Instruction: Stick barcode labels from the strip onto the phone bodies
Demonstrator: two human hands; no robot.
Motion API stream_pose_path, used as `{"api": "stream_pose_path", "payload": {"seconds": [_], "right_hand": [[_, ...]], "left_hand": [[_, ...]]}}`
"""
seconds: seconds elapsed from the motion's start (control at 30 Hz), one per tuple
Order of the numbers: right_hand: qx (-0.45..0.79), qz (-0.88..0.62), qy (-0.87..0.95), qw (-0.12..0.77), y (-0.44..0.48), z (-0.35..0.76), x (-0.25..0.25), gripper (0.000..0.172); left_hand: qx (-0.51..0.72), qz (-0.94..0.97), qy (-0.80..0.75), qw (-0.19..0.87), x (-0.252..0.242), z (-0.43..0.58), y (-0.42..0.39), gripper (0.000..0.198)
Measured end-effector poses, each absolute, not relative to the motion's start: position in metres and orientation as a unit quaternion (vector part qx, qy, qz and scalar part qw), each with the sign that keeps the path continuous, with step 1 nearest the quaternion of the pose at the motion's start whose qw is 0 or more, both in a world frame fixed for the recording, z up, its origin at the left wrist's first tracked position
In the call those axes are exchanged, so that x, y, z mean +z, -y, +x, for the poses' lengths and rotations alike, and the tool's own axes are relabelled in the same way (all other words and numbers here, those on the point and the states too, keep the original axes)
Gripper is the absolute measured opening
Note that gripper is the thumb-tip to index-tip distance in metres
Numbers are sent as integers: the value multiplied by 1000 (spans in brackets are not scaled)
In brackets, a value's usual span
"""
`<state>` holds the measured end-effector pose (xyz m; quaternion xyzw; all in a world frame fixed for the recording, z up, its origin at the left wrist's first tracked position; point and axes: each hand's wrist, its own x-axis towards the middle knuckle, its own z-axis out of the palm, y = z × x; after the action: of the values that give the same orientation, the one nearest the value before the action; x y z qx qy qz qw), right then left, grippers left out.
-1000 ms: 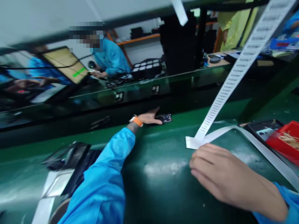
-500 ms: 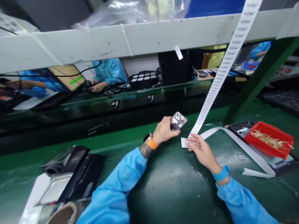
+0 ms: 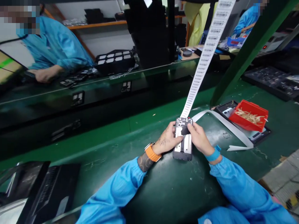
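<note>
A green worktop (image 3: 161,189) crossed the lower frame, a co-worker (image 3: 62,40) at upper left; right of centre, left hand (image 3: 167,139) and right hand (image 3: 200,138) gripped an opened phone (image 3: 183,154).

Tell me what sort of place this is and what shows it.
Probably an electronics assembly or repair workshop: the left hand and right hand hold an opened phone-like device with bare circuitry, a strip of barcode labels rises over the green workbench, and a co-worker in blue works opposite.
</note>
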<state>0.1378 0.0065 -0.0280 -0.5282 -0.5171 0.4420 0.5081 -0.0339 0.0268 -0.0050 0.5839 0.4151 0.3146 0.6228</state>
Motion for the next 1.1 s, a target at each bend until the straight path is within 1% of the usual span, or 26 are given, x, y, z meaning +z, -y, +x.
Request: {"api": "stream_pose_path", "payload": {"seconds": [0.1,0.13,0.2,0.27,0.3,0.33,0.4,0.43,0.47,0.53,0.6,0.73,0.97,1.1], "right_hand": [[417,-531,562,478,0,136,-24,44],[416,-528,574,468,2,136,-22,42],[425,-516,583,463,6,136,-20,37],[426,-503,584,474,10,134,-18,46],[415,-501,592,476,11,133,-16,47],[389,-503,610,473,12,132,-15,42],[303,-510,668,451,13,130,-12,21],[255,-509,697,435,14,129,-11,13],[214,-505,721,424,14,129,-9,12],[169,-495,745,414,13,129,-8,16],[162,-493,753,405,13,130,-7,17],[168,-497,761,382,12,134,-6,14],[232,-536,727,362,11,139,1,5],[204,-558,724,352,13,135,3,8]], "left_hand": [[398,568,-482,536,-15,-23,-27,41],[427,557,-479,527,-16,-21,-27,36],[471,517,-448,557,-15,-19,-29,33],[494,455,-415,614,-12,-20,-30,36],[499,419,-402,643,-11,-20,-30,38],[502,384,-393,668,-9,-20,-30,40],[499,324,-380,708,-6,-19,-29,43],[492,303,-373,726,-5,-18,-28,44],[483,287,-365,742,-3,-18,-27,44],[468,265,-349,767,1,-18,-26,44],[461,249,-340,781,5,-19,-25,42],[446,239,-335,795,9,-21,-24,41],[423,257,-289,819,6,-22,-21,56],[420,269,-269,824,7,-21,-20,66]]}}
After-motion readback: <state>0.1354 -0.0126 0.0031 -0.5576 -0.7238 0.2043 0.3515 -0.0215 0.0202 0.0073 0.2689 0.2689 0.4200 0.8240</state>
